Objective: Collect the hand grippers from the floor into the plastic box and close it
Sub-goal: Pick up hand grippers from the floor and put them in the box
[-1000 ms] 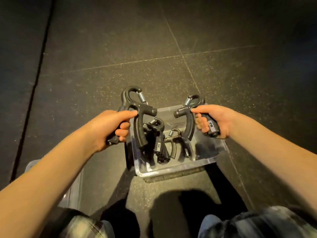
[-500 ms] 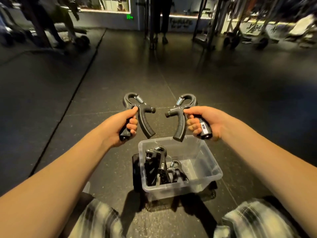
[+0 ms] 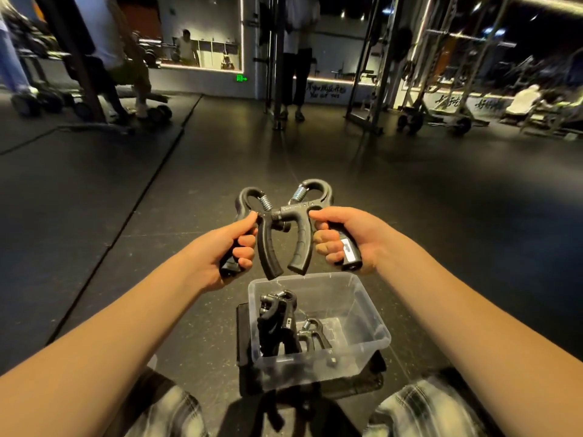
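Nearest, the clear plastic box (image 3: pixel 315 370) stands open, with black hand grippers (image 3: pixel 277 323) leaning in its left half; the dark slab (image 3: pixel 243 335) under it may be its lid. Just beyond the box's far rim and above it, the left hand (image 3: pixel 220 252) curls its fingers round one handle of a sprung gripper (image 3: pixel 266 247), and the right hand (image 3: pixel 350 238) likewise holds a second gripper (image 3: pixel 301 244). Their free handles hang toward the box, probably poised for dropping in.

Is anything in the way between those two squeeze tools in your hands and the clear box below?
Nothing visible. The left gripper in the left hand and the right gripper in the right hand hang above the open-topped plastic box. Stored grippers fill only its left side.
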